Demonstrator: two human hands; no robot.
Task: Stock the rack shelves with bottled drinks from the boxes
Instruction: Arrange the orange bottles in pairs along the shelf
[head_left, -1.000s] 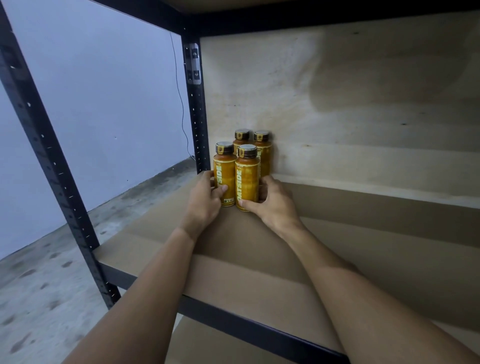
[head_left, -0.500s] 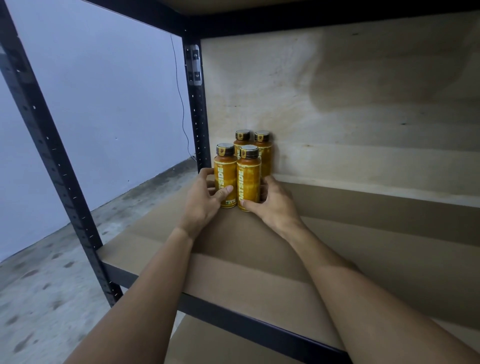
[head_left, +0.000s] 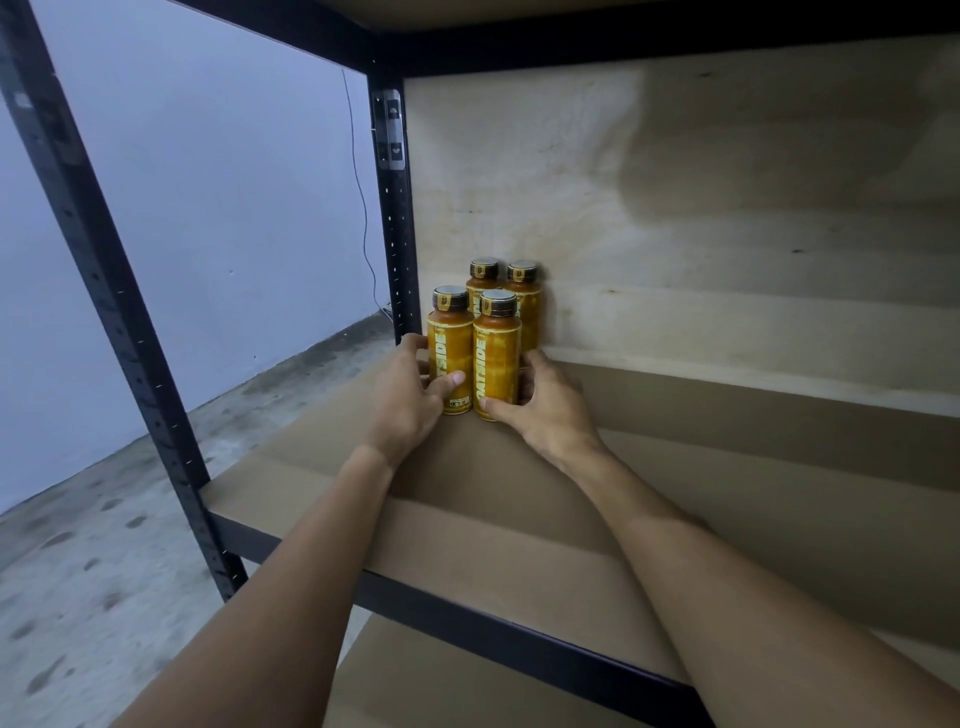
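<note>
One head-worn view looks forward and down (close in) along both forearms into the shelf (head_left: 519, 499) corner.

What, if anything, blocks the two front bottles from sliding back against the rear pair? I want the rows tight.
Nothing visible. The front-left yellow bottle and front-right yellow bottle already stand close against the two rear yellow bottles in the brown shelf board's back-left corner. The left hand and right hand grip them from outside.

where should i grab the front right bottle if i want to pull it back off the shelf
Grip the front right bottle around its upper body, just under the dark cap, coming from the open front of the shelf. It stands upright; another bottle presses against its left side and one stands close behind, so only the front and right are free. The right hand already cups its base.
</note>
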